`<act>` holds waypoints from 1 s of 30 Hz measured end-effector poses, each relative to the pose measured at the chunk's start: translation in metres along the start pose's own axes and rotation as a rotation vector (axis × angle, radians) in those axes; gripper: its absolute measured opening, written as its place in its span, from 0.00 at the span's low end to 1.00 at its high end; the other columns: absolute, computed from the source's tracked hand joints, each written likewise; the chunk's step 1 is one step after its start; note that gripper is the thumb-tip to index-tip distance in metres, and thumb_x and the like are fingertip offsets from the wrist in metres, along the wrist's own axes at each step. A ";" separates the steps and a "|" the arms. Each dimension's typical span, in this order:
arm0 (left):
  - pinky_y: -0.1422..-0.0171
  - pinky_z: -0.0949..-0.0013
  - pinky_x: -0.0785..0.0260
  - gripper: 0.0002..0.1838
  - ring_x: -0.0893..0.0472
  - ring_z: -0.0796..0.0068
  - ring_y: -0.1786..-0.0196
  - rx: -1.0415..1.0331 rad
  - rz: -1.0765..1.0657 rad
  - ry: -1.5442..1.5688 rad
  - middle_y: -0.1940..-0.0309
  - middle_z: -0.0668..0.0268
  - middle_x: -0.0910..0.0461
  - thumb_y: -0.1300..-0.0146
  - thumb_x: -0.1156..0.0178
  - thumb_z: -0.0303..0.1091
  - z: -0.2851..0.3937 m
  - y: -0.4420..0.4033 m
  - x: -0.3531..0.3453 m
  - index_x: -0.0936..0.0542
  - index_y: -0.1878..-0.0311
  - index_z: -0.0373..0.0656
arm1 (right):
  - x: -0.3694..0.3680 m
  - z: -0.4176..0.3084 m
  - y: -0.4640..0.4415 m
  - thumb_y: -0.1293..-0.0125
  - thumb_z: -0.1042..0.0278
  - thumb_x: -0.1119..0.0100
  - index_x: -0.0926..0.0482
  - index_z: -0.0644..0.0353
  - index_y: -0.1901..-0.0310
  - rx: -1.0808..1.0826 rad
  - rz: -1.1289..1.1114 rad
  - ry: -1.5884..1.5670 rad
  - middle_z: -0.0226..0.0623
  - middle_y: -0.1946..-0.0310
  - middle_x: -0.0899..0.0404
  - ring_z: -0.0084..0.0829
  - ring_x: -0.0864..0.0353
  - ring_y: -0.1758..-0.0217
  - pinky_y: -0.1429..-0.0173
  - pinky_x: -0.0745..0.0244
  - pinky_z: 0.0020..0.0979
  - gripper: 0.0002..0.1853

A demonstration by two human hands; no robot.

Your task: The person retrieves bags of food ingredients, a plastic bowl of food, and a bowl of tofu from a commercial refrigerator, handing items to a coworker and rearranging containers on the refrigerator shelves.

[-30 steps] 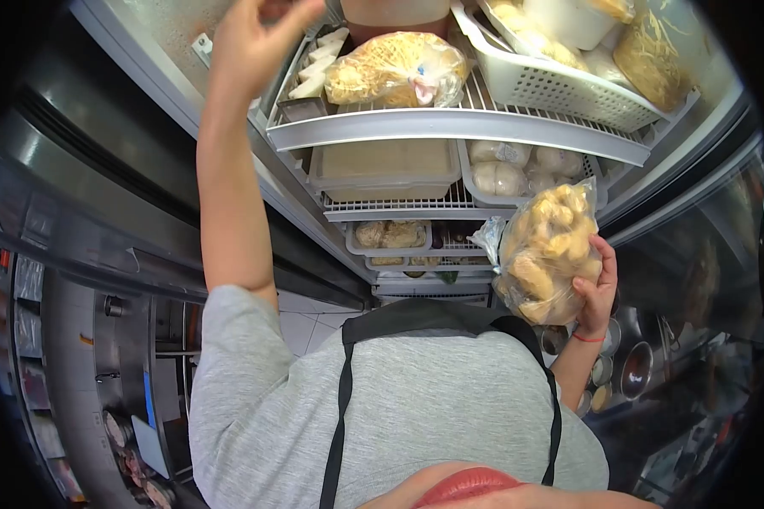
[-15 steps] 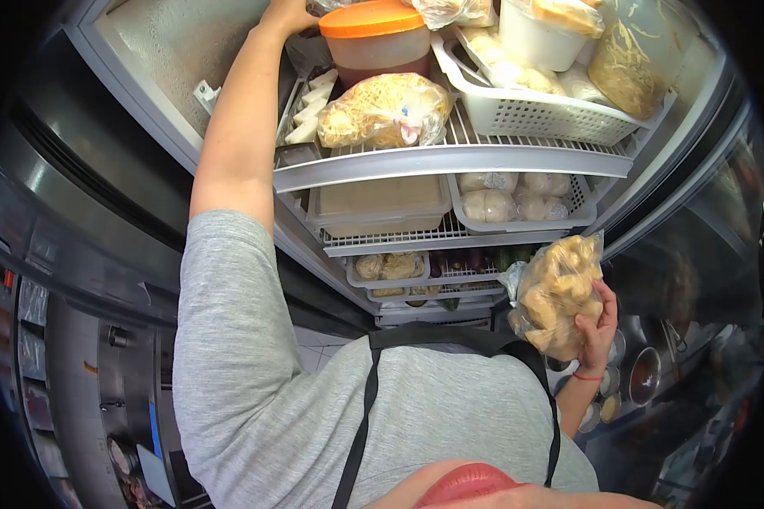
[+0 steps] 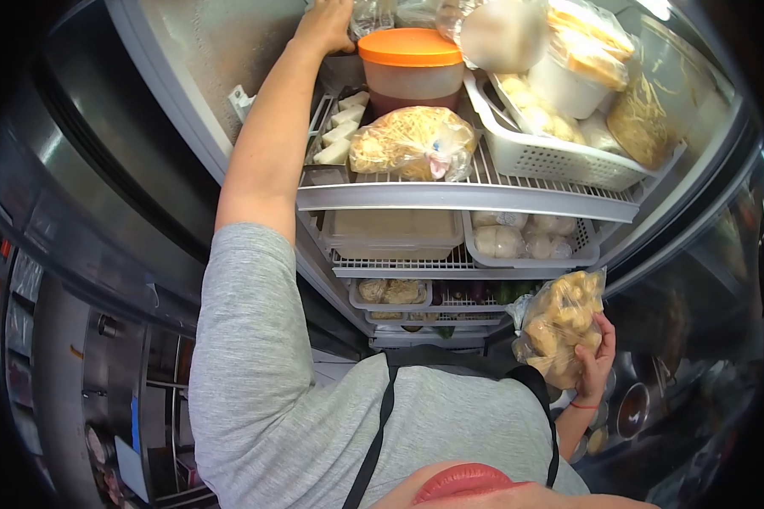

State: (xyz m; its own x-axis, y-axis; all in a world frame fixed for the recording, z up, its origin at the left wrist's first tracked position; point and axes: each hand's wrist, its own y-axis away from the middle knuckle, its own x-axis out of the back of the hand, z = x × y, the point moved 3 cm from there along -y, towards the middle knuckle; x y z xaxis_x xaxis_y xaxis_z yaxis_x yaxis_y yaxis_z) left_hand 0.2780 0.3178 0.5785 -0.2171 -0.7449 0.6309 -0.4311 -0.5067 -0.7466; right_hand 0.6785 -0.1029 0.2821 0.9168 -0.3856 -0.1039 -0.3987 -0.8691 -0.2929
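My left hand (image 3: 324, 25) reaches to the upper left of the fridge, beside a clear plastic bag (image 3: 372, 17) and behind an orange-lidded tub (image 3: 411, 72). Its fingers are partly cut off by the top edge, so what they grip is unclear. Lower right, my right hand (image 3: 596, 360) holds a knotted clear plastic bag of yellow-brown chunks (image 3: 560, 327) in front of the open fridge. Below the tub lies a bag of pale yellow shreds (image 3: 412, 142), with white wedge-shaped pieces (image 3: 342, 131) to its left.
A white perforated basket (image 3: 560, 161) with bagged food and a white tub stands right on the upper wire shelf (image 3: 475, 198). Below are a lidded container (image 3: 390, 233) and a tray of wrapped white balls (image 3: 526, 263). Dark fridge doors (image 3: 102, 170) flank the opening.
The view has tilted up, so the fridge contents sit lower in the picture. A blurred, clear-wrapped pale round thing now shows above the basket. My right hand keeps its bag.
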 end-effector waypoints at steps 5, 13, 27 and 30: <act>0.35 0.53 0.36 0.48 0.36 0.48 0.39 -0.009 0.029 -0.146 0.44 0.53 0.36 0.73 0.23 0.32 -0.010 0.005 -0.008 0.36 0.43 0.38 | -0.013 0.000 -0.013 0.57 0.76 0.39 0.31 0.66 0.43 -0.033 -0.039 -0.028 0.38 0.40 0.33 0.33 0.36 0.35 0.29 0.47 0.32 0.33; 0.43 0.56 0.30 0.29 0.28 0.52 0.44 -0.040 -0.079 -0.150 0.49 0.55 0.29 0.58 0.30 0.29 -0.020 -0.008 -0.019 0.29 0.50 0.40 | -0.014 0.004 -0.014 0.57 0.75 0.38 0.30 0.65 0.44 -0.025 -0.066 -0.035 0.38 0.40 0.33 0.32 0.36 0.35 0.29 0.47 0.32 0.32; 0.47 0.55 0.30 0.20 0.26 0.52 0.48 0.128 0.028 -0.036 0.55 0.57 0.25 0.53 0.31 0.35 -0.015 -0.024 -0.044 0.26 0.57 0.41 | -0.022 0.008 -0.011 0.54 0.72 0.36 0.32 0.64 0.42 -0.002 -0.046 -0.007 0.37 0.43 0.31 0.31 0.32 0.39 0.33 0.41 0.30 0.33; 0.44 0.55 0.30 0.23 0.27 0.52 0.45 0.212 0.062 -0.071 0.52 0.57 0.26 0.53 0.31 0.37 -0.007 -0.020 -0.038 0.26 0.54 0.41 | -0.030 0.006 -0.011 0.54 0.71 0.35 0.32 0.64 0.42 0.022 -0.076 -0.030 0.37 0.43 0.32 0.31 0.33 0.38 0.33 0.41 0.30 0.33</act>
State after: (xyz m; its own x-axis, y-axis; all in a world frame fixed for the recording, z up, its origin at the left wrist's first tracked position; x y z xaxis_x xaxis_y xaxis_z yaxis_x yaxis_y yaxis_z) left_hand 0.2884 0.3596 0.5710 -0.1721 -0.8024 0.5715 -0.2232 -0.5333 -0.8160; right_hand 0.6559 -0.0802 0.2831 0.9449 -0.3088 -0.1088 -0.3274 -0.8884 -0.3217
